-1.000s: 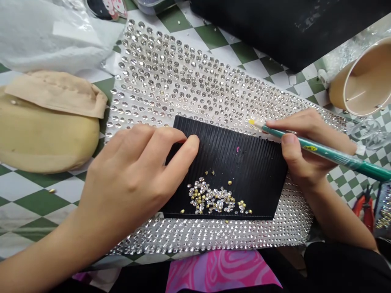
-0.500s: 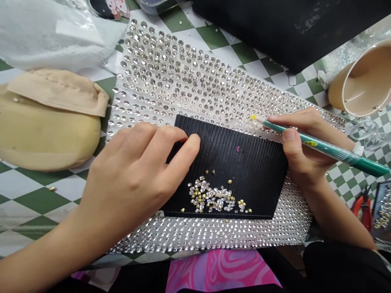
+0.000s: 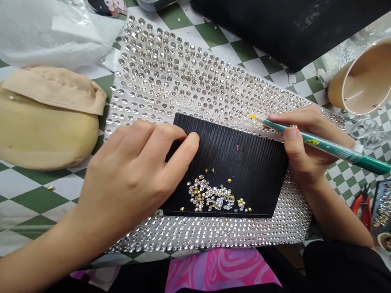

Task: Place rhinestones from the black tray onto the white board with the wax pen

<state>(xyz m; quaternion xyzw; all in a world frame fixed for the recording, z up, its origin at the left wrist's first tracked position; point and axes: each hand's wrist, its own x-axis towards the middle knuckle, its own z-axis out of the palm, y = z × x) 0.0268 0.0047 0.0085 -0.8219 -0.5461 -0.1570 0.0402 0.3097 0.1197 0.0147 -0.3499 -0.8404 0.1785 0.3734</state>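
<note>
My left hand [image 3: 131, 171] curls over the left side of a black ridged tray [image 3: 250, 171], its fingers closed and their tips partly hidden. Loose rhinestones [image 3: 214, 197], clear with gold backs, lie heaped along the tray's lower edge. In my right hand [image 3: 305, 146] is a green wax-tipped picker pencil [image 3: 326, 148], held between thumb and fingers. Its yellow tip points left, over the sheet just beyond the tray's upper edge. Under the tray spreads a white sheet covered with rows of rhinestones [image 3: 183, 73]. My right thumb is close to the tray's right edge.
A beige padded pouch [image 3: 45, 122] lies left on the checkered tablecloth [image 3: 39, 203], below plastic wrapping [image 3: 61, 32]. At the back is a large black panel [image 3: 275, 24]. A tan cup [image 3: 351, 85] lies tilted at right, above red-handled pliers [image 3: 362, 207].
The view has shifted very slightly. Both hands, the pencil and the tray keep nearly the same places, and no stone has visibly moved.
</note>
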